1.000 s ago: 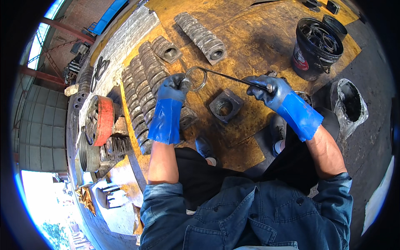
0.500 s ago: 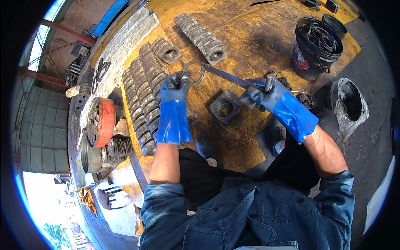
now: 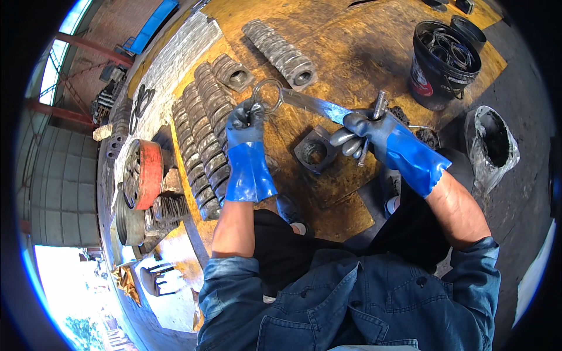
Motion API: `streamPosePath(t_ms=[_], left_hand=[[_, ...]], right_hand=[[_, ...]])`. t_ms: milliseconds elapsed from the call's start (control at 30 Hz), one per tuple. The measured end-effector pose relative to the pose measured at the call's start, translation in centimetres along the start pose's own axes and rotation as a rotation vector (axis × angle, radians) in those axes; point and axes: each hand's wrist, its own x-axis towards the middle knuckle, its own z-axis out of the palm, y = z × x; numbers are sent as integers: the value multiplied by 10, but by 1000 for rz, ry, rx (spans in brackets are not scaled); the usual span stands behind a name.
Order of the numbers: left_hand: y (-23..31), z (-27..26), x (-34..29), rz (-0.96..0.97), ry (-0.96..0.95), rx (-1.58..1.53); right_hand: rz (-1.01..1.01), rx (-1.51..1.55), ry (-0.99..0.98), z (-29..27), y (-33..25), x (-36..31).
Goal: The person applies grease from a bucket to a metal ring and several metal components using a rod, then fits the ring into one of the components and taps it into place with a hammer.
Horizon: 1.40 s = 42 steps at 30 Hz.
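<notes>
Left hand (image 3: 249,120) grips ring (image 3: 268,95); right hand (image 3: 366,131) clenches blade (image 3: 316,105). Steady ring; keep fingers off edge.

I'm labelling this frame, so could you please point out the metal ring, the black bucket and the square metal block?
metal ring (image 3: 267,95), head view, on its rim.
black bucket (image 3: 426,82), head view, outer wall.
square metal block (image 3: 305,146), head view, top face.

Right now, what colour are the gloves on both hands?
Blue cuffs with dark grey palms and fingers; gloves show best in the head view.
</notes>
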Motion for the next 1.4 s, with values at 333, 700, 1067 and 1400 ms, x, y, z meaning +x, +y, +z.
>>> streamPosePath(t_ms=[333, 700, 1067, 1400], left_hand=[[-3, -11, 12, 74, -138, 0], [-18, -16, 13, 85, -104, -196], [-21, -20, 18, 52, -125, -199], [-19, -28, 16, 166, -174, 151]], right_hand=[[66, 30, 14, -11, -12, 0], [355, 452, -243, -34, 10, 26], [363, 519, -199, -29, 7, 24], [136, 186, 73, -13, -1, 12]])
